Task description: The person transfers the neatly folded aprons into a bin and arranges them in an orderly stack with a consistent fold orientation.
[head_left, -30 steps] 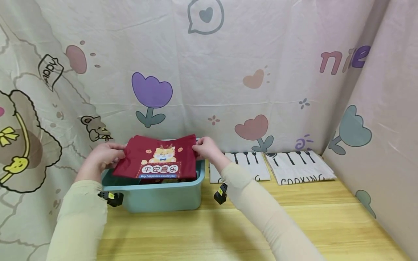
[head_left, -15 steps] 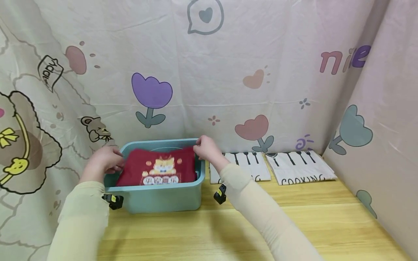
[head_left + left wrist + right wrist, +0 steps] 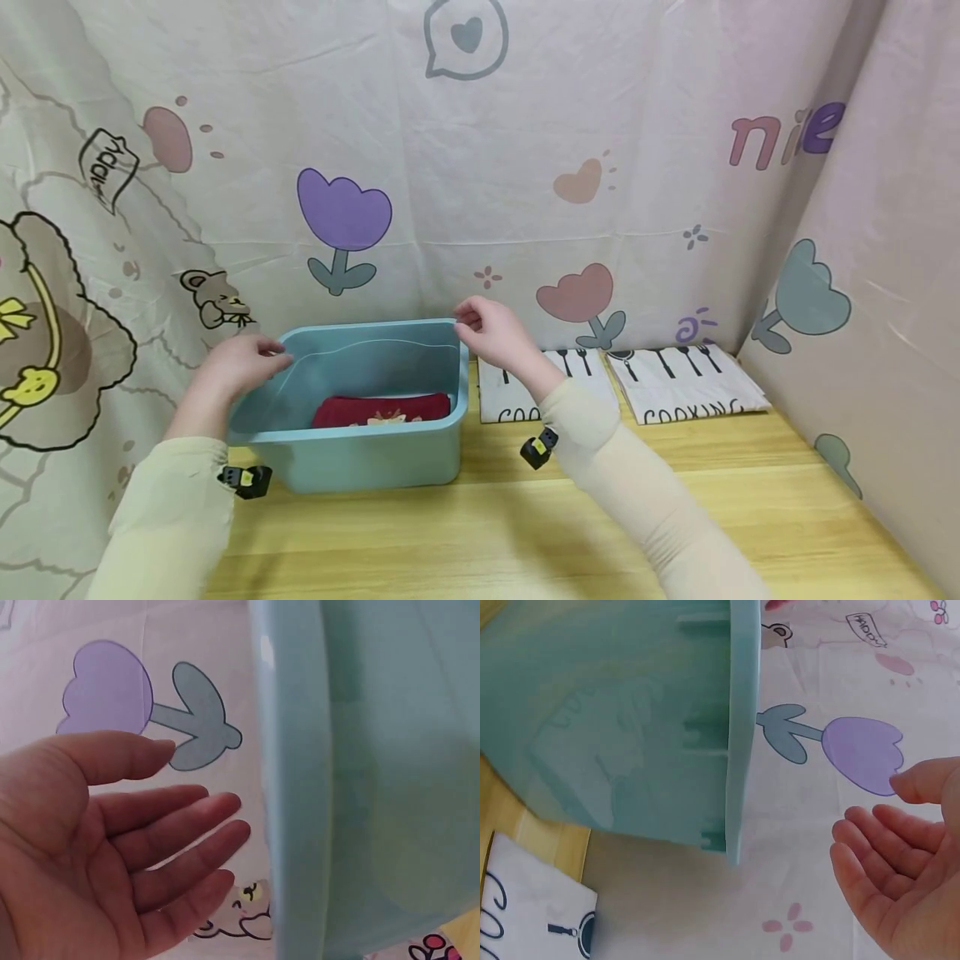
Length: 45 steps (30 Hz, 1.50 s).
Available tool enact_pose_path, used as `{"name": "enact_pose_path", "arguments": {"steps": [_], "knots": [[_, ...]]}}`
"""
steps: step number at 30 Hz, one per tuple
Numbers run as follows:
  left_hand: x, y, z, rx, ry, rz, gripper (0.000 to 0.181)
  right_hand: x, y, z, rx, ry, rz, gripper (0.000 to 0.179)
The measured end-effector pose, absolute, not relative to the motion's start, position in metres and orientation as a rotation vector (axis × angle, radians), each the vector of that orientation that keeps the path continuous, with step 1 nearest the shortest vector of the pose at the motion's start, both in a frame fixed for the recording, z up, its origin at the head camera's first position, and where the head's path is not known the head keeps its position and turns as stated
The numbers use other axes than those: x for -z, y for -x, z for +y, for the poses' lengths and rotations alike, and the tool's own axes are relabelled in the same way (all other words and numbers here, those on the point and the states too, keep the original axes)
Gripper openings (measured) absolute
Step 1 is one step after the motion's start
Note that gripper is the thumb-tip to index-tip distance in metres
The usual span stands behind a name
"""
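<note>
Head camera looks forward and down over the tabletop (image 3: 525, 525); both wrist cameras sit close, sharing the teal bin (image 3: 360, 467) rim.

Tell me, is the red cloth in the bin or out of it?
In. The red cloth lies folded at the bottom of the blue bin; neither hand holds it.

The white cloth (image 3: 686, 383) reads "COOKING"; the backdrop (image 3: 787, 137) reads "nie".
</note>
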<state>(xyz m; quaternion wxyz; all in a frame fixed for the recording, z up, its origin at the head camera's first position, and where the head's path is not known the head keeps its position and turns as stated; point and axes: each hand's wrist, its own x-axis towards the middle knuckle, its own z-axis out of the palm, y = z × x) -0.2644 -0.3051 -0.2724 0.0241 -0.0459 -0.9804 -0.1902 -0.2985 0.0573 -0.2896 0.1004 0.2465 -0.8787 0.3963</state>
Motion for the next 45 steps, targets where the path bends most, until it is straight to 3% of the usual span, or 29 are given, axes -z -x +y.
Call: {"name": "enact_pose_path", "arguments": {"steps": [16,30,45], "knots": [[0.293,0.241,-0.282,0.558,0.339,-2.806,0.043,0.305,0.279,0.094,-0.705,-0.995,-2.511,0.031],[0.314,0.225,-0.268,0.439,0.386,-2.665,0.044,0.339,0.278,0.128,-0.59,-0.962,-2.454,0.036],[0.327,0.217,-0.242,0.354,0.439,-2.564,0.046,0.402,0.302,0.168,-0.482,-0.801,-2.528,0.04]]}}
